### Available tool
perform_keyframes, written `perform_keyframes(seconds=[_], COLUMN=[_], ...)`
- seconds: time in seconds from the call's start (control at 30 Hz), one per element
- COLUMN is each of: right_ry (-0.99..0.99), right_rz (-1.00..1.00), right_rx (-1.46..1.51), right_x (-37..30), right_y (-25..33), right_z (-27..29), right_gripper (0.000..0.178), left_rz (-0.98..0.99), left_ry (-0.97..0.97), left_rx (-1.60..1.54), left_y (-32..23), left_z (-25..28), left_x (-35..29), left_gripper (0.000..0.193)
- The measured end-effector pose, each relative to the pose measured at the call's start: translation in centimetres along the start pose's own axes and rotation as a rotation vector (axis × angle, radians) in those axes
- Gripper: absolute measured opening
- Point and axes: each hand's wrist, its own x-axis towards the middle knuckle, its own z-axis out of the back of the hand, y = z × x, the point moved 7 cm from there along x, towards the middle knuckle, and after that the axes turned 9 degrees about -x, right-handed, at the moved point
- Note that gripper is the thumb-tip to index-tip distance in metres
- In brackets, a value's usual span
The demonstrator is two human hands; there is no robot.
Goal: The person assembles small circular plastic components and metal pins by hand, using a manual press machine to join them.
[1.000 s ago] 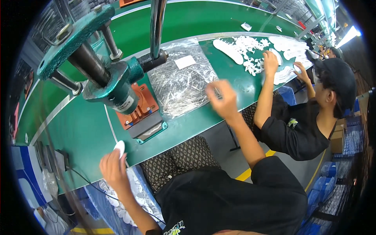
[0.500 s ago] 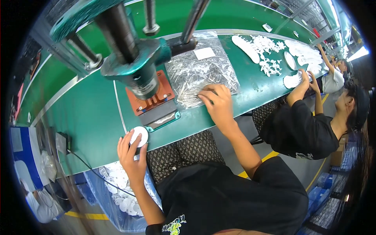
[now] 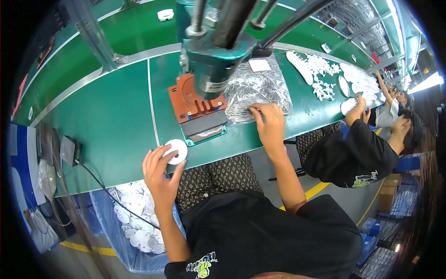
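Observation:
My left hand (image 3: 162,179) curls its fingers and thumb around a white round disc (image 3: 181,149) with a dark hole in its middle, at the near edge of the green table. My right hand (image 3: 271,124) reaches over a clear plastic bag (image 3: 283,100) spread with many thin metal pins (image 3: 239,104). Its thumb and fingertips come together at the pins; whatever is between them is too small to make out. Between my hands stands a green press (image 3: 209,69), its ram above an orange fixture block (image 3: 186,100) with a dark grey front plate (image 3: 203,123).
White plastic parts (image 3: 320,69) lie on the table to the right, where a co-worker's hand (image 3: 357,108) handles another white piece. A blue-lined bin (image 3: 139,223) of white discs stands below the table at left. A black cable (image 3: 100,181) hangs from a grey box (image 3: 69,151).
The view has shifted, so the press and bag appear farther right. My left hand keeps the disc, whose hole now shows. My right hand's fingertips have drawn together over the pins.

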Motion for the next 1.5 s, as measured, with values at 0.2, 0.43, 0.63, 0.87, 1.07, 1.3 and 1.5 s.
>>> perform_keyframes(seconds=[0.2, 0.43, 0.63, 0.87, 1.07, 1.3, 1.5], right_ry=[-0.123, 0.588, 0.371, 0.343, 0.243, 0.073, 0.161], right_rz=[0.137, -0.307, 0.164, 0.149, 0.471, 0.349, -0.032], right_rx=[-0.122, 1.071, 0.634, 0.661, 0.405, 0.485, 0.597], right_x=[-0.8, -5.1, -4.8, -4.7, -4.5, -4.7, -6.4], right_y=[3.2, 10.9, 14.5, 14.8, 16.4, 11.9, 7.4], right_z=[1.5, -3.0, -4.9, -5.3, -4.5, -0.4, -2.7], right_gripper=[0.015, 0.031, 0.020, 0.014, 0.021, 0.021, 0.019], left_rz=[0.008, -0.035, -0.036, -0.035, 0.039, 0.032, -0.316], left_ry=[-0.049, -0.033, -0.044, -0.037, -0.007, -0.200, -0.109], left_rx=[0.008, 0.019, 0.001, -0.012, -0.025, -0.159, -0.101], left_y=[0.2, 0.3, 0.2, 0.4, 0.3, -3.0, -6.5], left_z=[0.6, 0.1, 0.2, 0.2, 0.2, 2.1, -2.3], left_x=[-0.4, 0.0, 0.0, -0.2, 0.2, 0.4, 6.4], left_gripper=[0.025, 0.025, 0.024, 0.024, 0.025, 0.022, 0.031])
